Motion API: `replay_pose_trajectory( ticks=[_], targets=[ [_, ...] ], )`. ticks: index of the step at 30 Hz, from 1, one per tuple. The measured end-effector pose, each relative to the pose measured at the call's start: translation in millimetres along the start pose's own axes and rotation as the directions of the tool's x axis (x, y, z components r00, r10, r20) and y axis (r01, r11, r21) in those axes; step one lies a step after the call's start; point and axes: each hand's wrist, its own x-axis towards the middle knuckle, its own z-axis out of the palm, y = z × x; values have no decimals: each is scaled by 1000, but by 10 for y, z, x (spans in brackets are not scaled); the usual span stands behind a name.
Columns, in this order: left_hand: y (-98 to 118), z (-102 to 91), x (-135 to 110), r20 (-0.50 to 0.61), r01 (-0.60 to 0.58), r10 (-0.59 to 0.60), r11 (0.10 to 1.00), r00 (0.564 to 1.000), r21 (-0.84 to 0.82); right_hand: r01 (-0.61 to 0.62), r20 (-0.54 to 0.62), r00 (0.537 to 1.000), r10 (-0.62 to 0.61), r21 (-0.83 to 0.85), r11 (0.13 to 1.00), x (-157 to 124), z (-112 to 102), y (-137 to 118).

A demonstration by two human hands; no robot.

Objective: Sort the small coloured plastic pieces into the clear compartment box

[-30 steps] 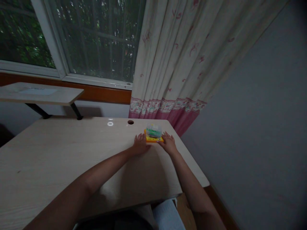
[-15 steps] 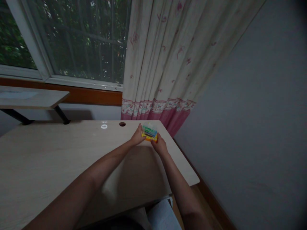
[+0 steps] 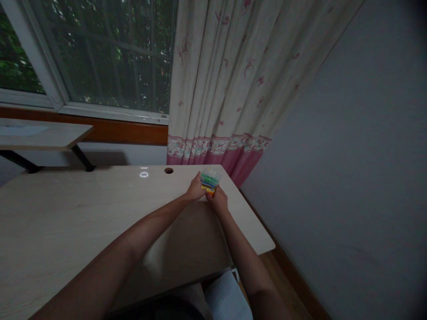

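Both hands hold a small clear plastic case with green, blue and yellow sticks or pens inside and a yellow-orange lower part. It is up near the far right corner of the desk. My left hand grips the case's left side. Around its lower right corner, my right hand is closed. The case is too small in view to tell exactly what the coloured contents are, and fingers cover part of its lower edge.
A raised shelf on black legs stands at the back left. Behind the desk hang a floral curtain and a window. A round cable hole lies left of the hands. The wall rises on the right.
The case has turned and shifted slightly in my hands, its right side now nearer my right wrist. My right hand has moved a little left and covers more of the yellow-orange part.
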Motion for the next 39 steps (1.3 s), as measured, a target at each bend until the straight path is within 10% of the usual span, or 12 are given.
replay_pose_trajectory(
  ticks=[8,14,27,34,39],
  targets=[
    [82,-99,-12,-8,-6,7,997,1000,72,0,-45,999,4,76,997,9,-38,-23],
    [59,-83,-233,-134,212,-194,968,972,136,-32,21,999,30,129,991,-42,-29,10],
    [-68,-468,-176,110,141,-146,989,983,52,-63,63,997,52,184,981,-128,-93,87],
    [179,-1443,-1133,179,-63,-7,922,984,383,43,-200,979,27,334,941,-198,-497,221],
    [563,-2415,-2183,272,-173,-47,664,961,727,397,-103,917,-386,118,910,-529,-611,-146]
  ],
)
